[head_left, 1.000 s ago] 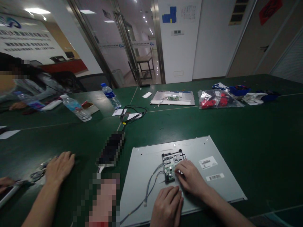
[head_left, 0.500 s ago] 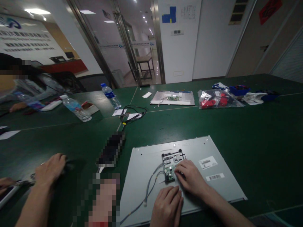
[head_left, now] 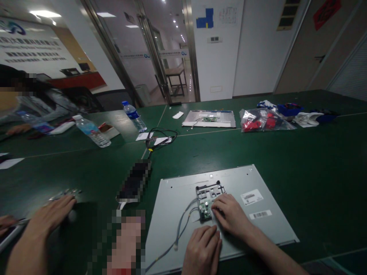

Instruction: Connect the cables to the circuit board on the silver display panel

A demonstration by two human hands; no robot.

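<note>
A grey metal display panel [head_left: 258,179] lies back-up on the green table in front of me. Near its middle sit a black bracket [head_left: 210,189] and a small green circuit board [head_left: 204,209], with grey cables [head_left: 180,229] trailing off to the lower left. My right hand [head_left: 233,216] is curled, its fingertips pinched on the board's right edge. My left hand [head_left: 203,249] lies flat on the panel just below the board, fingers together and holding nothing.
A co-worker's hand [head_left: 50,217] rests on the table at the left, by small metal parts [head_left: 61,194]. A pixelated dark object [head_left: 134,181], black cable [head_left: 160,138], two water bottles [head_left: 93,131], a second panel [head_left: 210,118] and a plastic bag [head_left: 265,120] lie farther back. Another person sits far left.
The co-worker's hand at the left has slid back toward the lower left, uncovering the small metal parts. My two hands have stayed on the panel.
</note>
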